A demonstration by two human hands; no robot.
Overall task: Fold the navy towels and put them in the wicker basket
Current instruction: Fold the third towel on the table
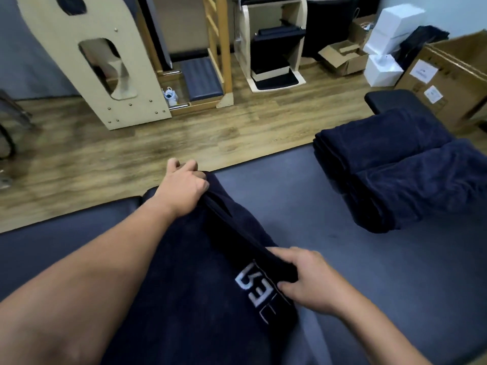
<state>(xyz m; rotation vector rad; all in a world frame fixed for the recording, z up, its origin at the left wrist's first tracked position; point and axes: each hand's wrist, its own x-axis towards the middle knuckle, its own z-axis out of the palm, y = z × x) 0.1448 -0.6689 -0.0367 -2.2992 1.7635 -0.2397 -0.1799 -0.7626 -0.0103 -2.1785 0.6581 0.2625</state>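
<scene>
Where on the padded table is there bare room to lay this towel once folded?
Bare padding lies between the held towel and the folded towels, and nearer, right of the right hand. The far right corner is crowded.

Navy towel point(200, 272) w/ white embroidered lettering is lying partly folded on the grey padded surface point(369, 272), its upper edge being lifted into a raised ridge running diagonally from far-left to near-right. Lettering is sitting near the right end, prob. upside down to the camera. Stack of folded navy towels point(395, 169) is resting at far right, well apart from it.
</scene>
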